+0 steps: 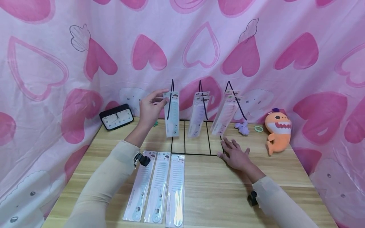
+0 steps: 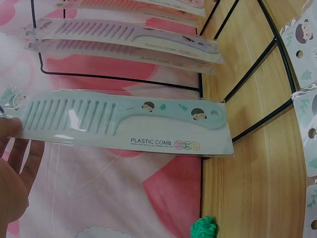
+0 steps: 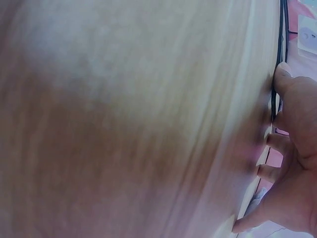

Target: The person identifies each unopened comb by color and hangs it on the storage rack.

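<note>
While three packaged combs (image 1: 159,186) lie unhung on the near table (image 1: 228,196), the left hand (image 1: 149,109) pinches a blue comb (image 1: 172,114) at the rack's (image 1: 196,139) left hook, right hand (image 1: 235,155) spread flat bracing its base.

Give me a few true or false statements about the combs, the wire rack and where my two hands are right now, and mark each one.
1. The left hand pinches the top of a packaged blue comb at the wire rack. True.
2. The right hand is lifting a comb off the table. False: it lies flat on the wooden table at the rack's base and holds nothing.
3. Three packaged combs lie side by side on the table. True.
4. The black clock stands right of the rack. False: it stands to the left; the orange plush toy is on the right.
5. The rack holds only the blue comb. False: lilac and pink combs hang there too.
</note>
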Motion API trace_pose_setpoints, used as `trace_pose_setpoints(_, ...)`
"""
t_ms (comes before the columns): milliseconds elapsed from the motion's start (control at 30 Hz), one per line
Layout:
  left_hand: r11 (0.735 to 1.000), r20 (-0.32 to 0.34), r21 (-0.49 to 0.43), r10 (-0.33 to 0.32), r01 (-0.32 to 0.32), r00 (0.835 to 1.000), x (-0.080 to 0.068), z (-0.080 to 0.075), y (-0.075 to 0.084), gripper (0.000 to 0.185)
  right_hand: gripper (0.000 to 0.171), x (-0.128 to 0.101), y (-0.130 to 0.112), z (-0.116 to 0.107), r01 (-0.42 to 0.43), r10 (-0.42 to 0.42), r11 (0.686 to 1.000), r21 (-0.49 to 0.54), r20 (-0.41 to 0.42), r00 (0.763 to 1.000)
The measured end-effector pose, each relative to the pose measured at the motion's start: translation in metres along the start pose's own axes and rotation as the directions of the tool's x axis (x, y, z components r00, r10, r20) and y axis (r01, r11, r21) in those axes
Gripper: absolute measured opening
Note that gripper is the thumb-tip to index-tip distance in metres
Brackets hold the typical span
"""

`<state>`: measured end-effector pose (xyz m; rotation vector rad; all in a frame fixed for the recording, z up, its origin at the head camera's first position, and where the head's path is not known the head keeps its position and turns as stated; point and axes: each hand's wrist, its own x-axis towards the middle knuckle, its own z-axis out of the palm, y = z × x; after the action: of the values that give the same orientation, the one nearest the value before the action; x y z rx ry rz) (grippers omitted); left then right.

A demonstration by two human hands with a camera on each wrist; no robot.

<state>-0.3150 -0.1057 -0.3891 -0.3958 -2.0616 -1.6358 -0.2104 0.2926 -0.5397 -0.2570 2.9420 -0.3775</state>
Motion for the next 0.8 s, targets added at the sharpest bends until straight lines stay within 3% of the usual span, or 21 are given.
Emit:
trace_pose_setpoints(400,1.0,0.029,-0.026,0.015,-0.014,0.999,0.0009,-0.001,-0.0009,0.035,0.081,0.0014,0.0027,-0.0013,-0.006,0.006,1.0,0.008,0.031,1.0)
trace_pose_setpoints(800,0.998,0.066,-0.063,-0.009,0.013,0.998,-0.0005,-0.005,-0.003,0.048,0.08,0.001,0.0014,-0.0018,-0.01,0.01,1.0,0.01,0.04,0.999)
